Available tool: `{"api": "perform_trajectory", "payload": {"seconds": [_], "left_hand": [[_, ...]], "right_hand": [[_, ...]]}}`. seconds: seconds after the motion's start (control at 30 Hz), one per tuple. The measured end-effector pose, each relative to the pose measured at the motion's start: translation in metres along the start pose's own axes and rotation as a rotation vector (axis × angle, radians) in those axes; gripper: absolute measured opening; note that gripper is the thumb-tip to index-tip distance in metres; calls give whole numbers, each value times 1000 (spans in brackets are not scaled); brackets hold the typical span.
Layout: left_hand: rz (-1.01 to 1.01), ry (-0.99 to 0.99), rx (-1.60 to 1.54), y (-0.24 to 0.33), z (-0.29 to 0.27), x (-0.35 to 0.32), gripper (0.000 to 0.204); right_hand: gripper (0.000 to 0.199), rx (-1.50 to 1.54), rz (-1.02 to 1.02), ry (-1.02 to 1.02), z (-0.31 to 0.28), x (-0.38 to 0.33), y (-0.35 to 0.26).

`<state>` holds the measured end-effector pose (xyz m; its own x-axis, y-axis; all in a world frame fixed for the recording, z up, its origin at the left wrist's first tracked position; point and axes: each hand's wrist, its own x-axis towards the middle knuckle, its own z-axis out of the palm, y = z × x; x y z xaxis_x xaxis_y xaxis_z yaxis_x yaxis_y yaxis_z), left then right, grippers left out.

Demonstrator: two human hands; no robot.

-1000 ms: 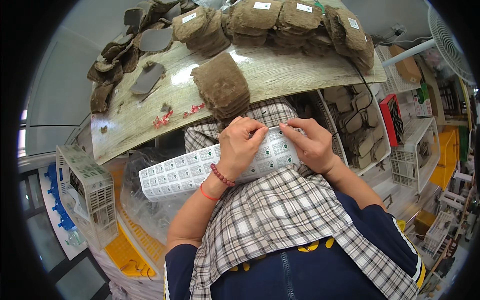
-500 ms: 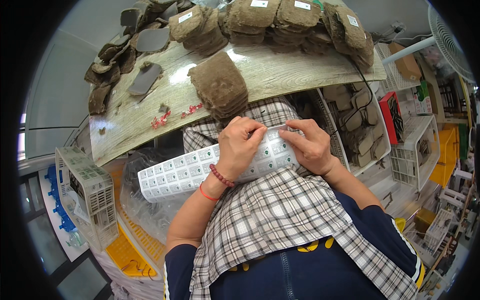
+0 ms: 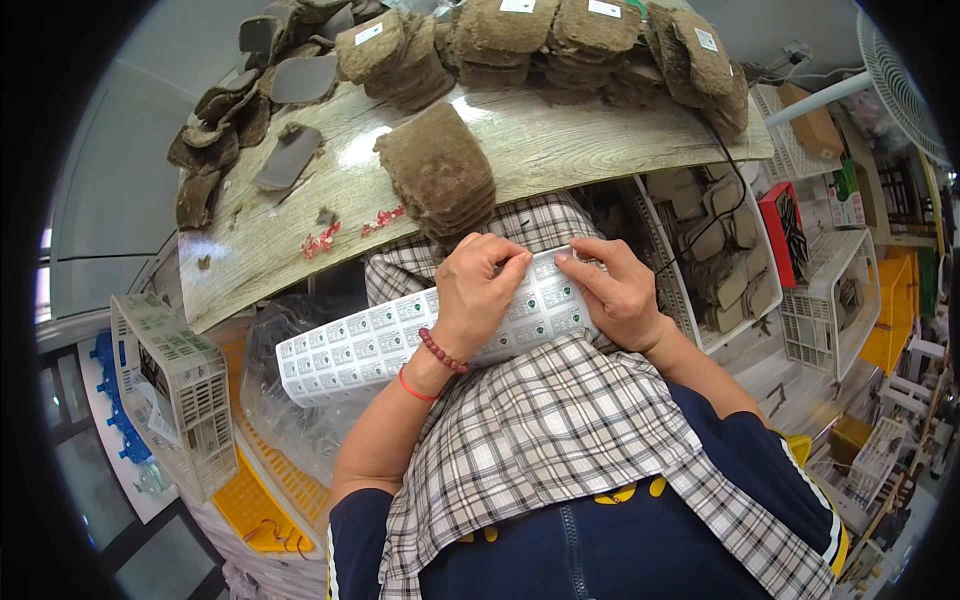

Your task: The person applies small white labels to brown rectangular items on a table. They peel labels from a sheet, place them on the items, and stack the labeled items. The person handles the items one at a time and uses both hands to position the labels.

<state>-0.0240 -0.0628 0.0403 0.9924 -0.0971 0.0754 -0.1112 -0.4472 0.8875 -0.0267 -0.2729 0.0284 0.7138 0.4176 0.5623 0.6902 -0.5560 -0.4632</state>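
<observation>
A white sheet of small printed labels (image 3: 365,345) lies across my lap, over the plaid apron (image 3: 540,425). My left hand (image 3: 480,285), with a beaded bracelet at its wrist, is closed in a pinch at the sheet's upper edge. My right hand (image 3: 618,290) grips the sheet's right end between thumb and fingers. Whether a single label is between the left fingertips cannot be seen. Just beyond the hands, a stack of brown fuzzy pads (image 3: 436,165) stands at the table's near edge.
More brown pads, some with white labels (image 3: 368,34), are piled along the far side of the wooden table (image 3: 570,140). Red scraps (image 3: 322,240) lie near its front edge. A crate of pads (image 3: 725,250) stands at right, a white crate (image 3: 185,400) at left, a fan (image 3: 900,80) far right.
Almost nothing differs. My right hand has shifted very slightly left on the sheet; my left hand keeps its pinch.
</observation>
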Motion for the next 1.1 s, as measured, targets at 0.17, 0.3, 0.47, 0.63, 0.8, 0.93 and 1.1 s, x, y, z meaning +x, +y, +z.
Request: {"api": "perform_trajectory", "payload": {"seconds": [0.17,0.3,0.47,0.63,0.8,0.93,1.1], "left_hand": [[2,-7,-7,-2,0,1,12],[-7,-3,9,-1,1,1,12],[-12,11,-14,-1,1,0,13],[-59,-42,-62,-4,1,1,14],[-55,-130,-75,-8,-1,4,15],[-71,-180,-89,-12,2,6,17],[-122,-225,-133,-9,3,6,15]], "right_hand": [[37,45,75,38,0,3,-4],[33,-13,36,14,3,2,-3],[28,1,20,-16,3,-3,-2],[26,186,236,76,5,2,-5],[21,717,793,-70,-7,9,3],[22,938,1100,-315,-26,27,15],[18,927,1145,-515,-34,35,26]]}}
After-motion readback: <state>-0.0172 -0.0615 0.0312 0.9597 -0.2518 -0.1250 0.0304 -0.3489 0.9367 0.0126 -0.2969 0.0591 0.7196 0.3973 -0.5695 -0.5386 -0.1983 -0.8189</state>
